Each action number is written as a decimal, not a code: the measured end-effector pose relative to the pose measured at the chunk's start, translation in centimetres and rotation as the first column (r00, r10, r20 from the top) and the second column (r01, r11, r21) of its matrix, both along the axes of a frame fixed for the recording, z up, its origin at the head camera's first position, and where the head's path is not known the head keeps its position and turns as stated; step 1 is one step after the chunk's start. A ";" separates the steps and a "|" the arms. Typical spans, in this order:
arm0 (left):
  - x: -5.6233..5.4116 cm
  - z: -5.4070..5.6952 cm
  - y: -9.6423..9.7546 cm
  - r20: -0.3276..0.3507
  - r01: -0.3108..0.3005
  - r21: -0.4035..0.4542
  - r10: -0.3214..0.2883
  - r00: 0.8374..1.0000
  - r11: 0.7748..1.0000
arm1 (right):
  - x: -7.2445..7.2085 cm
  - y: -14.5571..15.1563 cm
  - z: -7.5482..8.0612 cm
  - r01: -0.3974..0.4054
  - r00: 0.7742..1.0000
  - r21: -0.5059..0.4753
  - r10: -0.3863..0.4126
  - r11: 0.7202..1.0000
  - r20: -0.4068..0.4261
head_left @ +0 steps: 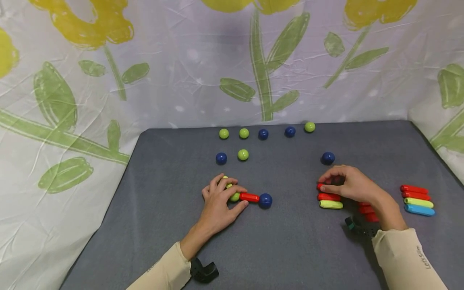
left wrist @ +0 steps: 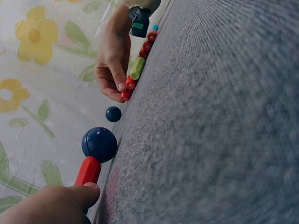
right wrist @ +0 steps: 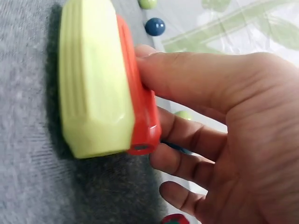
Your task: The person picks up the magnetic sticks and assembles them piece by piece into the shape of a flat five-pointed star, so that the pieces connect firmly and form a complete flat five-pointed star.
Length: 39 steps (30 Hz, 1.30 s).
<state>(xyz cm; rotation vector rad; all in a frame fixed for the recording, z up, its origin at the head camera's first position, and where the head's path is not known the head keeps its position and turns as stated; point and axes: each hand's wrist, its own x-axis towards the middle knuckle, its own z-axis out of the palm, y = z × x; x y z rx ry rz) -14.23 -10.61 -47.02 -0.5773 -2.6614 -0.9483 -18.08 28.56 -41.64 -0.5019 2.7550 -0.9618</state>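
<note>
On the grey table, my left hand holds a joined piece of rods and balls. A yellow-green rod and a green ball show between its fingers. From that ball a red rod runs right to a large blue ball. In the left wrist view the thumb lies against the red rod. My right hand pinches another red rod between thumb and fingers, partly hidden by them. Just in front of it lie a second red rod and a yellow-green rod, side by side.
Several loose green and blue balls, among them a blue ball and a green ball, sit toward the back. Red rods lie partly under the right forearm. Farther right is a stack with a blue rod. A flowered cloth hangs behind.
</note>
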 end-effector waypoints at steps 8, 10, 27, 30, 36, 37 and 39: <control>0.0 0.1 0.0 0.006 0.016 0.005 -0.016 1.000 1.000 | -0.3 -1.7 -1.1 -0.029 0.995 -0.116 0.017 0.993 -0.101; 0.0 0.1 0.0 0.003 0.022 0.009 -0.022 1.000 1.000 | -0.4 -2.7 -1.4 -0.064 0.987 -0.127 0.043 0.990 -0.155; 0.0 0.1 0.0 0.007 0.038 -0.006 -0.038 0.999 0.999 | 1.2 -9.6 -2.0 -0.287 0.932 -0.064 0.263 0.956 -0.251; 0.0 0.1 0.0 0.001 0.048 -0.009 -0.048 0.999 0.999 | 1.3 -10.0 -2.3 -0.300 0.921 -0.088 0.264 0.950 -0.285; 0.0 0.2 0.0 0.013 0.056 -0.017 -0.056 0.998 0.998 | 1.4 -10.4 -2.6 -0.260 0.924 -0.103 0.216 0.960 -0.317; 0.0 0.2 0.0 0.012 0.054 -0.018 -0.054 0.998 0.998 | 1.5 -10.6 -2.7 -0.226 0.931 -0.102 0.183 0.969 -0.317; 0.0 0.1 0.0 0.007 0.045 -0.020 -0.045 0.999 0.999 | 1.6 -10.9 -2.9 -0.140 0.938 -0.093 0.102 0.986 -0.330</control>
